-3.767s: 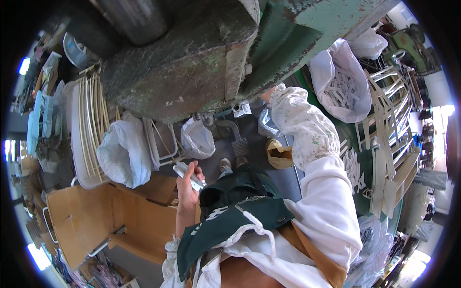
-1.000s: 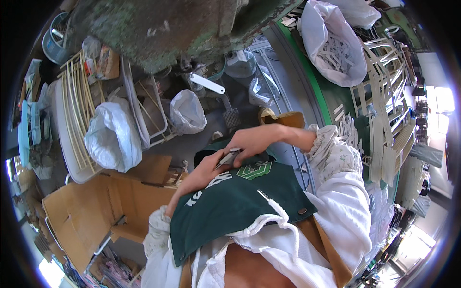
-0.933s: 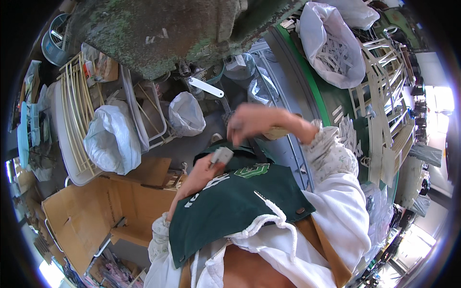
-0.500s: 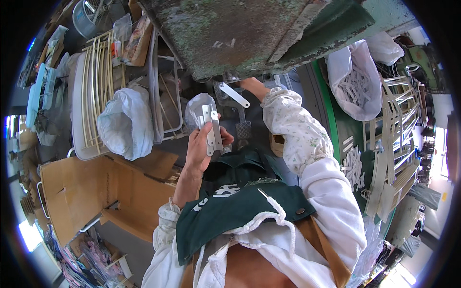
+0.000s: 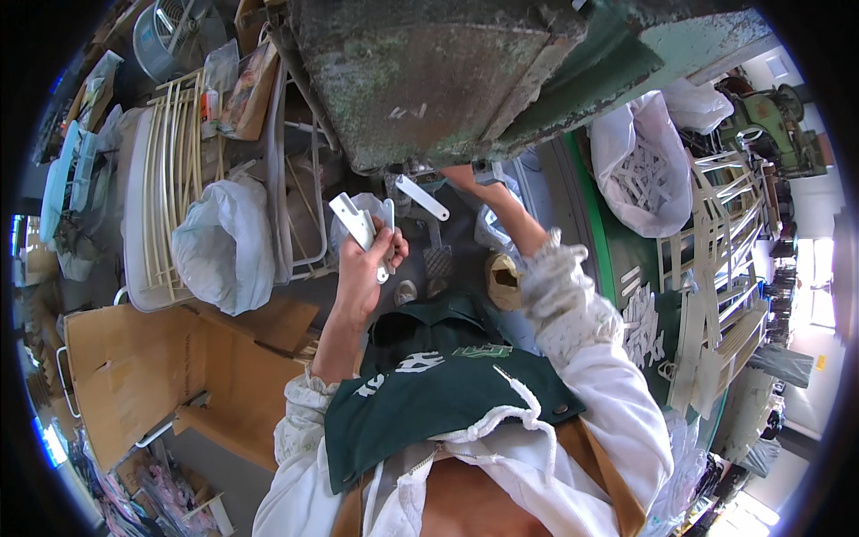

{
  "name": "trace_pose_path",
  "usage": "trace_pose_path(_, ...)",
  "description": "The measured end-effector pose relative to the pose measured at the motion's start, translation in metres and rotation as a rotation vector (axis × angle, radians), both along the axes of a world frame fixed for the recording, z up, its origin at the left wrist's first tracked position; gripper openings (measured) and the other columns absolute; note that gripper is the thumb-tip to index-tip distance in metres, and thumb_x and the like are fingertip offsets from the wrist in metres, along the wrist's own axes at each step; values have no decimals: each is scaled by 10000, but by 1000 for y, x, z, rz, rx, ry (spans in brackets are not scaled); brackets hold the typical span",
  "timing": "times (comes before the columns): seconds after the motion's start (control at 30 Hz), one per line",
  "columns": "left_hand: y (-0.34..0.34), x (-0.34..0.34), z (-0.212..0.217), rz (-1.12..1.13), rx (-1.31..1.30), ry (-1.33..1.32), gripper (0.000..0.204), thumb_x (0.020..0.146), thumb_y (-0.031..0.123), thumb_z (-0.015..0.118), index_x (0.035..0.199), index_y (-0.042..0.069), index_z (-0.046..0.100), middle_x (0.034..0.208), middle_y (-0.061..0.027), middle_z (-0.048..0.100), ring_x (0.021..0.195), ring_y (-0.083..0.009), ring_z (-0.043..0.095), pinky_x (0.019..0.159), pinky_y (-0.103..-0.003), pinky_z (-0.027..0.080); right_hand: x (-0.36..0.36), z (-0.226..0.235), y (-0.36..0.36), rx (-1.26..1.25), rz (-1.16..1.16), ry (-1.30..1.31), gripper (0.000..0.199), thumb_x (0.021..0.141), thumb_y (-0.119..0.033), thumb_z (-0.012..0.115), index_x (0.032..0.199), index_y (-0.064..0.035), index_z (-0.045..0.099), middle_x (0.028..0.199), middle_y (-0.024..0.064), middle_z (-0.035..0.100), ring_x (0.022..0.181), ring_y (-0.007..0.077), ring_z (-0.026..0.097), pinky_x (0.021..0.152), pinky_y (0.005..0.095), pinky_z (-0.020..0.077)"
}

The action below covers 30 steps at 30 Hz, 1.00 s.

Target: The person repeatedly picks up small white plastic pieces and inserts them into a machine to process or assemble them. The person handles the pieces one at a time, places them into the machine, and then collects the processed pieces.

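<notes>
Strips [image 5: 351,217] in left hand [image 5: 371,255]; right hand [image 5: 461,176] up at machine [image 5: 420,98].

Left hand clamped on a small bunch of white strips, fingers curled round the middle; most of the bunch juts out up and to the left, one rounded end showing below the fingers. Left forearm bare above the sleeve, nearly upright. Lone strip [image 5: 422,198] slants down and right from the machine's lower edge, apart from the left hand, just below and left of the right. Right forearm angled up and left, sleeve bunched; fingers hidden under the machine, so cannot tell whether apart, together or clamped. Pedal [image 5: 438,260] below lone strip. Loose pile [image 5: 642,324] on counter [image 5: 617,237], well to the right.
</notes>
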State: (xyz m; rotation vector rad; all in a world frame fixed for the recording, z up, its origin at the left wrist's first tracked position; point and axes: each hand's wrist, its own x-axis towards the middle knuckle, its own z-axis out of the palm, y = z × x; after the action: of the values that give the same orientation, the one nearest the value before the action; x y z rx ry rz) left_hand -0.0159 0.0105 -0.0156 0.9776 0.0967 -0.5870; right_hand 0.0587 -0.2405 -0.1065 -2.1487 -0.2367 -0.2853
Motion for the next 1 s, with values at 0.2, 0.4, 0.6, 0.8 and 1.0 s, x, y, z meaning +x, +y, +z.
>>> trace_pose_path(0.2,-9,5,14,27,59,-53,171,900,14,523,1062,5,469,850,-99,570,756,-212,606,652,-314,502,-37,109,38,492,-29,359,254,722,-99,757,935,3,665,878,60,671,778,117,577,703,286,478)
trace_pose_path(0.4,-3,7,11,-20,132,-109,124,880,8,543,984,36,482,944,-156,628,864,-298,660,725,-354,539,-31,100,47,490,-42,383,231,727,-144,763,896,-10,679,830,46,674,746,131,582,690,283,475)
trace_pose_path(0.6,-4,7,11,-48,118,-68,103,879,29,556,960,50,497,930,-173,638,850,-295,659,722,-351,533,-33,104,43,276,-11,149,167,773,-127,703,905,-28,682,821,77,681,713,186,595,675,304,476)
trace_pose_path(0.8,-2,5,-1,-176,77,-44,67,905,50,518,953,23,479,908,-172,648,736,-233,652,609,-299,515,-92,137,34,-518,300,-250,358,689,-40,649,1039,-116,647,1121,64,586,765,211,657,522,317,522)
trace_pose_path(1.0,11,2,3,351,72,-19,105,934,103,521,1002,38,474,989,-171,648,625,-139,582,555,-245,475,-117,115,41,-196,96,-177,145,753,-46,667,894,-19,651,843,63,591,658,228,611,531,307,496)
